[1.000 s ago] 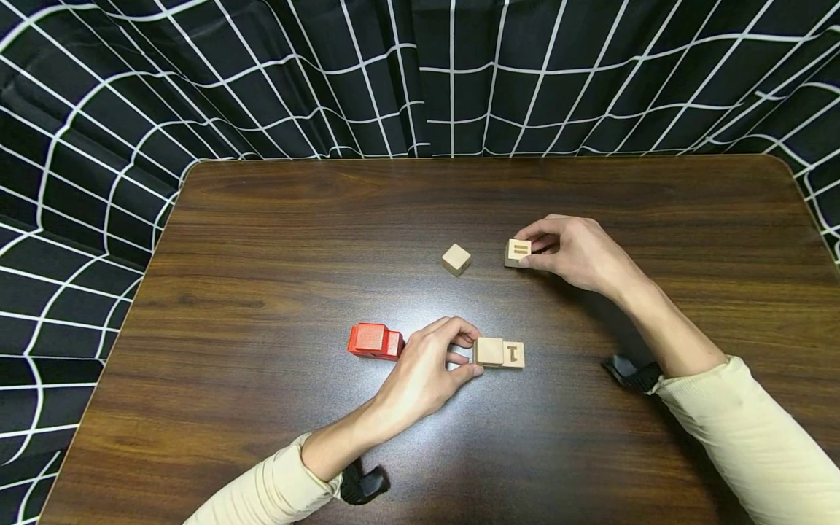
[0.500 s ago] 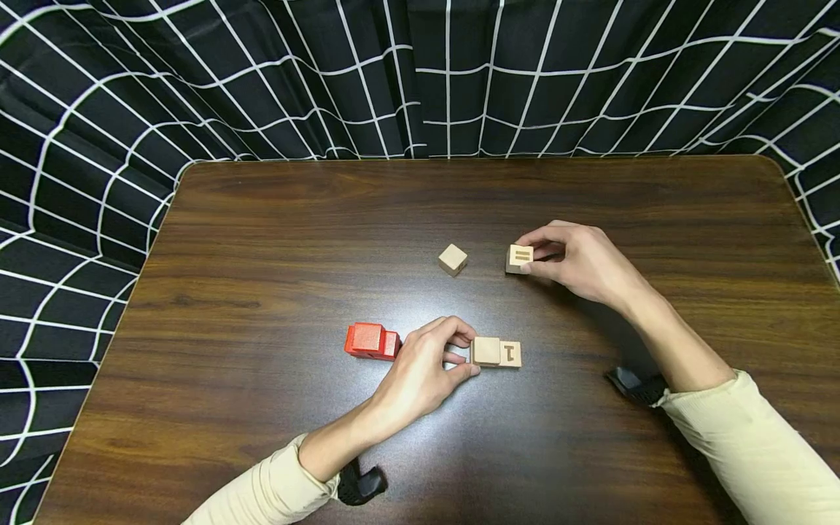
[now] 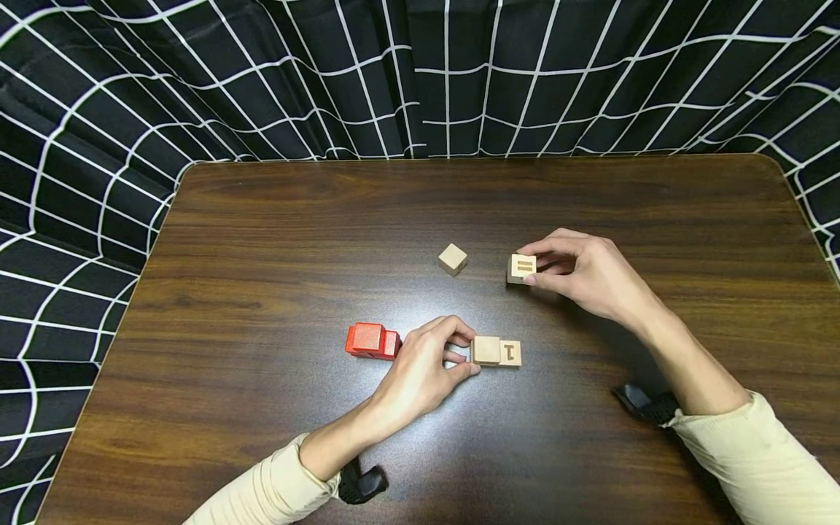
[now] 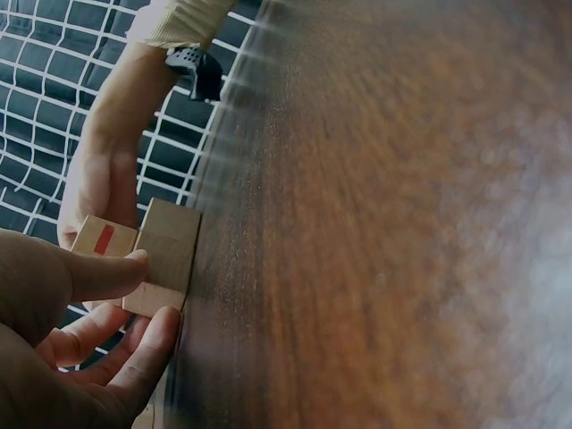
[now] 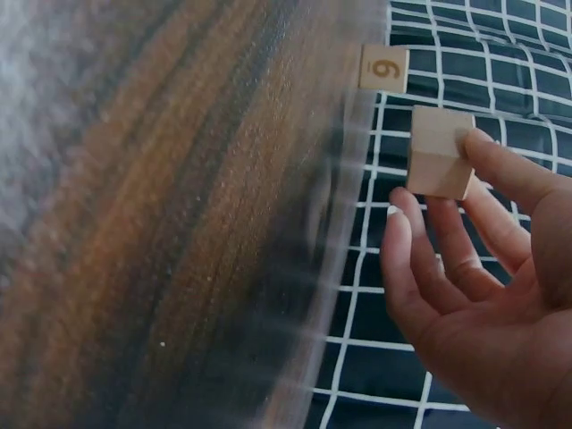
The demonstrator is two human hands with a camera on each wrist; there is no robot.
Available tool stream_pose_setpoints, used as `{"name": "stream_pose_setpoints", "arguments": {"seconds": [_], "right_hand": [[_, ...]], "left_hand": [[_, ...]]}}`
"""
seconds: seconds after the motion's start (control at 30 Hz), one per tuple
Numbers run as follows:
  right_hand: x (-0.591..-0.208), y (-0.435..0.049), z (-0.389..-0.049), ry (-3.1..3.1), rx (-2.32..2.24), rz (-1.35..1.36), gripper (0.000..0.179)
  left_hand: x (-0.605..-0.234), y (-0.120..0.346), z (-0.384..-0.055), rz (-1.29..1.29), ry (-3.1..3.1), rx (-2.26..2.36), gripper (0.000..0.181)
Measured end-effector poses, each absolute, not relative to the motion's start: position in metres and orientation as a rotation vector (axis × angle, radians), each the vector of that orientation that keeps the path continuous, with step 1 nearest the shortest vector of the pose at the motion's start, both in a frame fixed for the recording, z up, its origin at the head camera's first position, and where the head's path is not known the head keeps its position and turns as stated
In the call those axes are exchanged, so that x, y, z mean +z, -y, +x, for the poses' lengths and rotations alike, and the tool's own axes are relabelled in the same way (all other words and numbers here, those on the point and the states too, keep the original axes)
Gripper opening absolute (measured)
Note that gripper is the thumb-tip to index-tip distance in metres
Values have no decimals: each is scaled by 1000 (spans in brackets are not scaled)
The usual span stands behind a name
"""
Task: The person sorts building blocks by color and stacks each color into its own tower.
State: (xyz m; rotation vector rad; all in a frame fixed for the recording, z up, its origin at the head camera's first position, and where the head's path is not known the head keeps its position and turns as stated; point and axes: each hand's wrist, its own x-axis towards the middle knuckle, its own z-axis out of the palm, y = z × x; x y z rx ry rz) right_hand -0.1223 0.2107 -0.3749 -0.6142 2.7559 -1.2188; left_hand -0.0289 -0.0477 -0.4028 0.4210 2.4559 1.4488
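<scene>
My left hand (image 3: 429, 368) pinches a plain-topped wooden cube (image 3: 485, 350) between thumb and fingers on the table. Against its right side sits a lower-looking wooden block (image 3: 510, 354) with a 1 cut in its top. In the left wrist view, the left thumb and fingertips press on the held cube's pale faces (image 4: 168, 246). Farther back and right, my right hand (image 3: 587, 275) pinches a wooden cube (image 3: 522, 265) with an equals sign on top. The right wrist view shows this cube's plain sides (image 5: 440, 152); whether it touches the table I cannot tell.
A loose wooden cube (image 3: 453, 259) stands turned cornerwise, left of the right hand; the right wrist view shows a cube (image 5: 384, 70) marked like a 6 or 9. Red blocks (image 3: 370, 340) lie left of my left hand. Black grid-patterned cloth (image 3: 295, 80) hangs behind the table.
My right hand has brought the equals-sign cube a little toward the front of the table. The left hand keeps its hold, and the loose cube and red blocks stay put.
</scene>
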Motion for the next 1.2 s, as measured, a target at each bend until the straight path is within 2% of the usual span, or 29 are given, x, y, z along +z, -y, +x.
{"name": "stream_pose_setpoints", "arguments": {"seconds": [1.2], "right_hand": [[-368, -209, -67, -2664, -1393, -684, 37]], "left_hand": [[-403, 48, -28, 445, -2466, 1474, 32]]}}
